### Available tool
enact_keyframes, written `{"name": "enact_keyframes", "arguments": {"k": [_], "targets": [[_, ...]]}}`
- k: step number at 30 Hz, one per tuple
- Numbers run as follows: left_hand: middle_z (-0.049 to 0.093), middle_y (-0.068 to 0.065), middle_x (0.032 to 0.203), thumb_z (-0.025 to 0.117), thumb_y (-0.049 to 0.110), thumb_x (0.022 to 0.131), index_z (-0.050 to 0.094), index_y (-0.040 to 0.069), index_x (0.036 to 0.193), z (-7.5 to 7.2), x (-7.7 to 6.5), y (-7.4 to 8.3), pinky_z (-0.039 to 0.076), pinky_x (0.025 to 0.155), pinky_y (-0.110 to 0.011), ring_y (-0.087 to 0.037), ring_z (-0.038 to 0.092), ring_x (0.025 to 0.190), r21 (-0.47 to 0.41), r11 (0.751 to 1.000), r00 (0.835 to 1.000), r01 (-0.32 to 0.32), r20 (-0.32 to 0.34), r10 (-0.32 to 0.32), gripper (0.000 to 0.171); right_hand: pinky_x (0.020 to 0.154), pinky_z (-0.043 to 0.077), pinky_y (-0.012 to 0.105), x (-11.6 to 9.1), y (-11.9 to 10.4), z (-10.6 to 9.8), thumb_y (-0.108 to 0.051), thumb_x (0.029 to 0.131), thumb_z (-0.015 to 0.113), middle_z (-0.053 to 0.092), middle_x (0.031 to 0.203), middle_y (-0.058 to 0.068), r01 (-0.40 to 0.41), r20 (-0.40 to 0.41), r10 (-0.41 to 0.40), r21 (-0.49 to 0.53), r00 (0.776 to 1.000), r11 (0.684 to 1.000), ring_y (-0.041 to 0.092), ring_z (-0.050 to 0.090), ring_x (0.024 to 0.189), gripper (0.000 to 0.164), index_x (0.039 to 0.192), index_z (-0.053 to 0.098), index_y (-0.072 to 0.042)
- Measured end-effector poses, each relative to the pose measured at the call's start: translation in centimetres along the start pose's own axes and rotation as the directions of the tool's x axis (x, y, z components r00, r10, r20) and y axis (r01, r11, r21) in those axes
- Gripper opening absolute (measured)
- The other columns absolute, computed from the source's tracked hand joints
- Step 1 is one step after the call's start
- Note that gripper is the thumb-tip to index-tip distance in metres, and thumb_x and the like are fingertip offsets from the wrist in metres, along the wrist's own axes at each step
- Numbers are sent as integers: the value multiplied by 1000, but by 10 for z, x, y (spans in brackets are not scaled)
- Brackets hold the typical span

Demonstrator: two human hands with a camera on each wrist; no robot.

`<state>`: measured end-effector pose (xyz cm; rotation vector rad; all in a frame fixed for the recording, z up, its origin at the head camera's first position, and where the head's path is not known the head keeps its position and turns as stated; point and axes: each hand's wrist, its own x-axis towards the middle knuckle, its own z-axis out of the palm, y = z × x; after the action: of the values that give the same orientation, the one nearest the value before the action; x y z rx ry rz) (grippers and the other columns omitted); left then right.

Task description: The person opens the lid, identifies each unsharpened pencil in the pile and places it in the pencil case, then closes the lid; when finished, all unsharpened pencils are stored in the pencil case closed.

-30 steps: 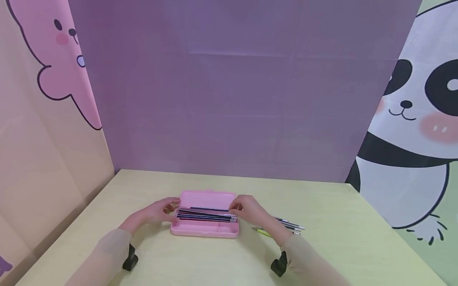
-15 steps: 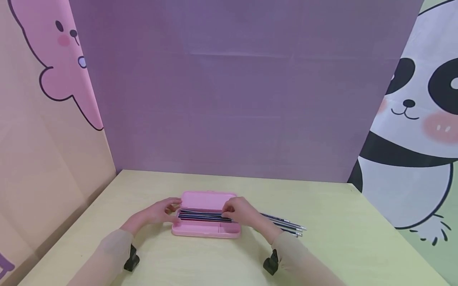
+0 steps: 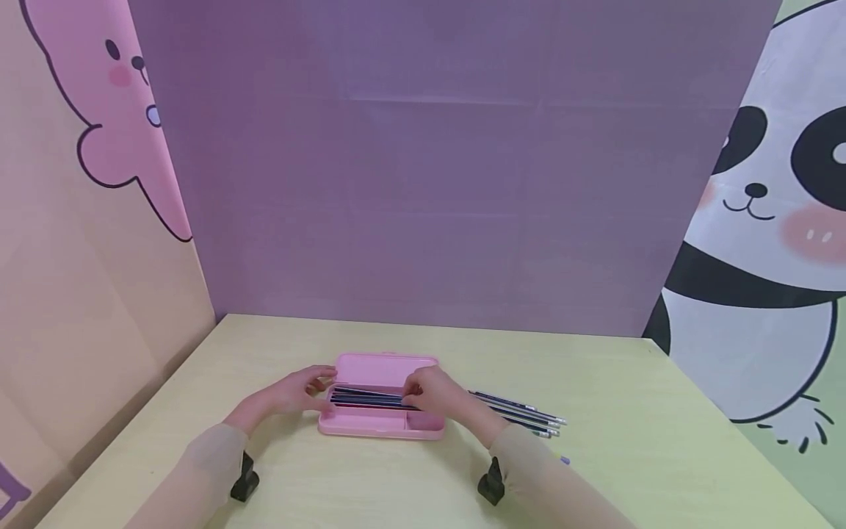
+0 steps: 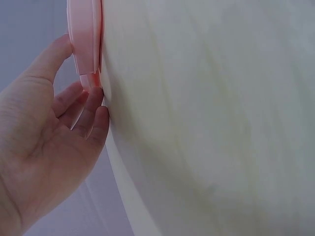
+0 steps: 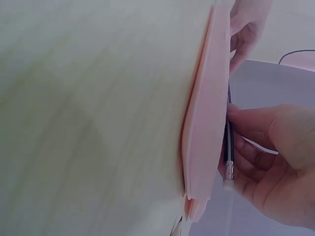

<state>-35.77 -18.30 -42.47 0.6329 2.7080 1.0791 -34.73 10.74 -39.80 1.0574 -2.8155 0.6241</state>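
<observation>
A pink pencil case [image 3: 363, 421] lies on the table with its lid [image 3: 383, 369] folded back. Several dark pencils [image 3: 363, 397] lie lengthwise in its long compartment. My left hand [image 3: 294, 391] holds the case's left end, thumb on the tray side and fingers by the lid. Over the right part of the case, my right hand [image 3: 436, 391] pinches a dark pencil [image 5: 229, 164] between thumb and fingers. The right wrist view shows that pencil's white eraser end and metal band near my palm. My right fingers hide part of the pencils in the head view.
More dark pencils [image 3: 529, 415] with white erasers lie on the table right of the case, partly behind my right forearm. A small purple tip [image 3: 565, 461] peeks out past the right sleeve. A purple backdrop [image 3: 423, 184] stands behind the table.
My right hand has moved left from the case's right end, over the pencils inside. The yellow-green item under the forearm is now mostly covered. The left hand stays at the case.
</observation>
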Motion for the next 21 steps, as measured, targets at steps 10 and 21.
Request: {"name": "enact_keyframes", "arguments": {"k": [10, 21], "targets": [[47, -17, 138, 77, 30, 77, 40, 6, 140, 1, 1, 0, 42, 101, -49, -32, 51, 116, -2, 1000, 1000, 13, 5, -13, 76, 61, 47, 18, 3, -1, 3, -8, 83, 69, 64, 71, 2, 0, 3, 0, -37, 1000, 999, 7, 51, 65, 6, 79, 69, -4], [47, -15, 138, 77, 30, 77, 40, 8, 141, 0, 1, 1, 43, 100, -48, -31, 50, 116, -4, 999, 999, 37, 0, -37, 77, 67, 50, 24, 1, 2, -3, -6, 86, 66, 68, 80, 3, -43, 8, 43, -12, 999, 999, 12, 55, 73, 6, 86, 71, -5]]}}
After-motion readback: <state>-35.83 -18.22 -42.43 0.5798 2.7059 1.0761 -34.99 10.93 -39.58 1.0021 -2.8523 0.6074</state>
